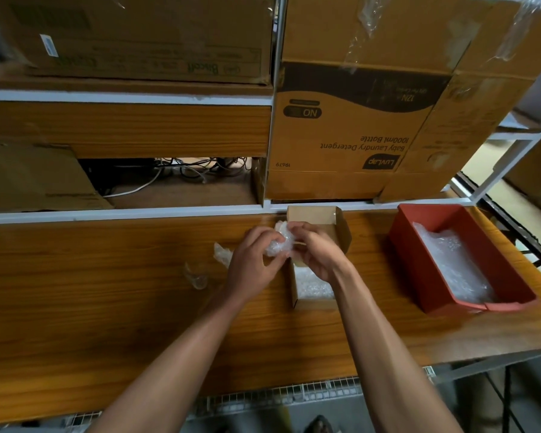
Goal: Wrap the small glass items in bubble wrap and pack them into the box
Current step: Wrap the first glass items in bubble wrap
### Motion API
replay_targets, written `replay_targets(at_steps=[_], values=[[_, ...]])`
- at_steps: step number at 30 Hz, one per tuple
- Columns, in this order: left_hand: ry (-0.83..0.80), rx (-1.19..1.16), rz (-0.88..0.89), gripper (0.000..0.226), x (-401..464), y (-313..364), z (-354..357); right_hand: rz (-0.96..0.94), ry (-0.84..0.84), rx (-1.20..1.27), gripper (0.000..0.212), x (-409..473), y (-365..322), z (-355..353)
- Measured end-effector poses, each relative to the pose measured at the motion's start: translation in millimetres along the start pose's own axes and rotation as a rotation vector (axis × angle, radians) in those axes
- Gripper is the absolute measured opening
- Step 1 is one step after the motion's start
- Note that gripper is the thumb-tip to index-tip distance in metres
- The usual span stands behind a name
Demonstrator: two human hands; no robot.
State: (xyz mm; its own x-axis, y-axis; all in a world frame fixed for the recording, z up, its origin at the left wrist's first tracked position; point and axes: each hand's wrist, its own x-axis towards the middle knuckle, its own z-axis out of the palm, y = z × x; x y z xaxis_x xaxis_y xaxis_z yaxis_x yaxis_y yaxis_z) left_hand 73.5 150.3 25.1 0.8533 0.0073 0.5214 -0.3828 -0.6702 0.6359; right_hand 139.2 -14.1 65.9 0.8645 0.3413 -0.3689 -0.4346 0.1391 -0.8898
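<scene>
Step in hand, as I read it: closing the bubble wrap round one small glass item before it goes into the box.

Left hand (256, 260) and right hand (316, 250) meet just above the box's left wall, both curled on the wrapped bundle (277, 245). Left grip is clamped round the bundle's near-left side; right grip pinches its right end, fingers bent inward. The glass inside isn't visible, so can't tell how fully it's covered.

To do it well: keep the left hand as the anchor, let the right fold the loose end over and tuck it, no squeezing. Then lower it into the cardboard box (341, 226), which sits open on the surface (107, 292) with bubble wrap already lining the near end.

Pose: both forearms reach forward from the bottom edge, converging, wrists slightly bent, hands raised off the surface.

Left of the hands: a loose scrap of wrap (221, 253) and a bare clear glass piece (197, 276), apparently unwrapped. Red bin (419, 267) to the right holds more bubble wrap.
</scene>
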Motion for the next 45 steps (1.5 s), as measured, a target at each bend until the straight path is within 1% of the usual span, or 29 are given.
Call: replay_targets(at_steps=[2, 3, 7, 8, 11, 13, 14, 16, 19, 23, 25, 26, 28, 29, 31, 33, 37, 41, 45], values=[[-0.012, -0.007, -0.019, 0.032, -3.6, -4.7, -4.6, -0.008, 0.004, -0.009, 0.024, 1.3, 5.2, 7.1], [-0.011, -0.027, -0.049, 0.031, -5.0, -6.1, -7.5, -0.012, 0.012, -0.008, 0.023, 2.9, 7.7, 10.1], [0.080, -0.233, -0.248, 0.008, -7.3, -23.9, -18.0, -0.047, -0.004, 0.054, 0.024, 14.0, 19.9, 25.6], [0.102, -0.305, -0.311, 0.007, -7.6, -29.8, -21.6, -0.064, -0.015, 0.070, 0.026, 16.7, 23.5, 31.7], [0.102, -0.538, -0.497, 0.025, -9.4, -41.0, -34.1, -0.114, -0.029, 0.135, 0.034, 24.8, 34.5, 52.9], [0.071, -0.668, -0.570, 0.037, -10.3, -44.7, -44.0, -0.124, -0.039, 0.190, 0.037, 28.8, 40.5, 70.0], [0.064, -0.696, -0.593, 0.040, -10.9, -48.0, -48.9, -0.126, -0.041, 0.190, 0.037, 30.3, 43.4, 78.1], [0.067, -0.725, -0.623, 0.042, -12.8, -56.9, -58.5, -0.154, -0.036, 0.111, 0.036, 34.0, 48.8, 92.9], [0.096, -0.748, -0.705, 0.037, -15.7, -72.3, -76.7, -0.227, -0.017, -0.165, 0.032, 41.3, 54.3, 110.4], [0.091, -0.597, -0.738, 0.033, -22.6, -97.2, -102.9, -0.393, -0.001, -0.657, 0.034, 57.0, 63.1, 124.5], [0.061, -0.483, -0.754, 0.039, -26.0, -110.2, -114.7, -0.433, -0.037, -0.904, 0.038, 61.8, 69.1, 129.7], [0.047, -0.432, -0.760, 0.044, -27.6, -115.9, -120.2, -0.483, -0.040, -1.039, 0.043, 63.9, 73.1, 131.6], [0.008, -0.318, -0.759, 0.054, -30.1, -125.1, -129.7, -0.541, -0.030, -1.331, 0.060, 66.0, 80.4, 135.2], [-0.022, -0.255, -0.749, 0.056, -31.3, -129.2, -133.2, -0.518, -0.029, -1.450, 0.070, 65.4, 82.9, 137.9], [-0.094, -0.118, -0.727, 0.051, -32.6, -135.8, -137.4, -0.440, -0.021, -1.620, 0.085, 67.7, 89.4, 144.2], [-0.152, -0.022, -0.716, 0.044, -33.7, -141.6, -137.6, -0.393, -0.008, -1.714, 0.091, 73.2, 96.0, 150.3], [-0.237, 0.083, -0.662, 0.033, -33.0, -149.0, -133.3, -0.290, -0.013, -1.811, 0.094, 85.3, 106.8, 155.5], [-0.324, 0.185, -0.602, 0.026, -25.9, -153.4, -130.0, -0.271, -0.009, -1.814, 0.088, 93.2, 115.6, 153.2], [-0.427, 0.260, -0.602, 0.030, -18.2, -154.1, -124.3, -0.272, -0.017, -1.766, 0.082, 98.7, 124.8, 148.9]])
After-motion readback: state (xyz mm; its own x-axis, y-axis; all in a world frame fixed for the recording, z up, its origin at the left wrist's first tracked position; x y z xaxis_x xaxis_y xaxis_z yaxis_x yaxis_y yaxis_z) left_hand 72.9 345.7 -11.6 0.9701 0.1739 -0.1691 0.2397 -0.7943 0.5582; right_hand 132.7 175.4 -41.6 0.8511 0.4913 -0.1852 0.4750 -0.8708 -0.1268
